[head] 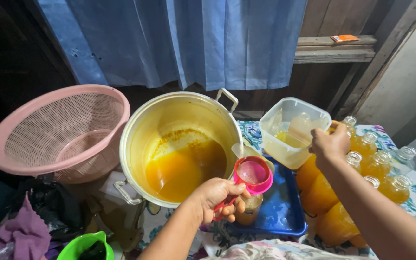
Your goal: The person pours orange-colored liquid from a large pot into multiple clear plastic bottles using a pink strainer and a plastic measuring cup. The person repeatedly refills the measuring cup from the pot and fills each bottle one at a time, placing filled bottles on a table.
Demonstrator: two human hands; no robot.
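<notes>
On patterned cloth [412, 202] — blue tray [280, 212], tilted pot [179, 144]; blue curtain [193, 38] behind.

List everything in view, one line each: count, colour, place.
pot: one, metal, centre, tilted, orange liquid inside
basket: one, pink, left
strainer: one, pink, over a bottle
tray: one, blue, under that bottle
tub: one, clear, tipped above the strainer
bottles: several, orange-filled, right
curtain: one, blue, behind
cloth: one, purple, lower left
left hand: holds the strainer handle
right hand: holds the tub
</notes>
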